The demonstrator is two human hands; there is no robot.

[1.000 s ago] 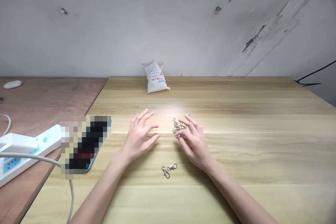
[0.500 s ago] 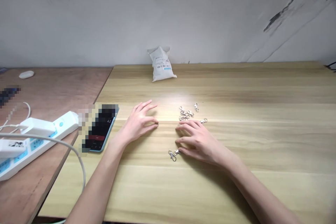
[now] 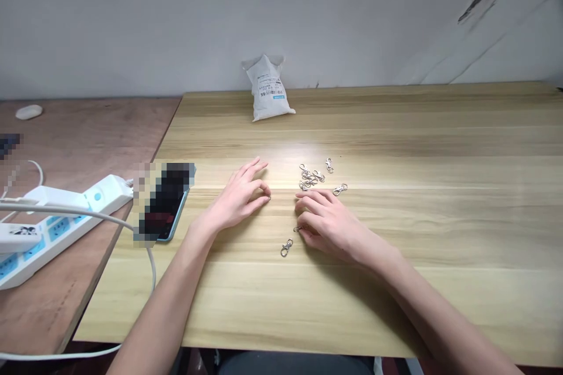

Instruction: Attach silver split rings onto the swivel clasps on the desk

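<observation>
Mid-frame, I have the left hand (image 3: 240, 199) pinched on what looks like a ring (image 3: 270, 198), small enough to need fingertips; the right hand (image 3: 332, 224), below the pile (image 3: 309, 177), grips a clasp (image 3: 297, 229), its end exposed.

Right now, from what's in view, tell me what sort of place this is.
Probably an improvised workspace, at home or in a small workshop; I can't tell which. Small metal clasps lie on a table against a scarred wall, with a power strip to the left.
</observation>
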